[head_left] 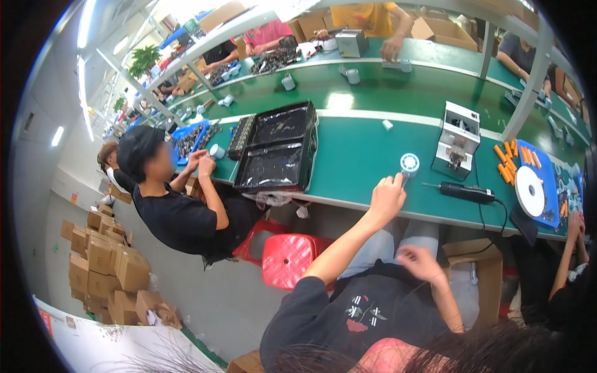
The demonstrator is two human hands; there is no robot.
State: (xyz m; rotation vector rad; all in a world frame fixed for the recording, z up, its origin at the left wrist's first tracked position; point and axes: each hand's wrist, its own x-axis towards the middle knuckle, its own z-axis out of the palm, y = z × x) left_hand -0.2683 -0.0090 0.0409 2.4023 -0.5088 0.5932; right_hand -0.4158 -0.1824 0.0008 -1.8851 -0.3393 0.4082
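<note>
My left hand (388, 198) is closed round the narrow handle end of a small round-headed device at the near edge of the green bench. Its head (409, 163) has a white face with a ring of openings and a light-blue rim. Over my lap, my right hand (423, 264) is bent and somewhat blurred; whether anything is between its fingers does not show. Just right of the device lies a black electric screwdriver (466, 192) with a cord. Behind that stands a grey-white boxy machine (457, 142). A small white piece (387, 125) rests farther back.
Left on the bench sits a black two-part tray (273, 146). To the right are orange cylinders (507, 163), a white disc (530, 191) and a blue tray (547, 180). A co-worker (180, 193) sits at left by a red stool (288, 261). An open carton (488, 280) stands beside my legs.
</note>
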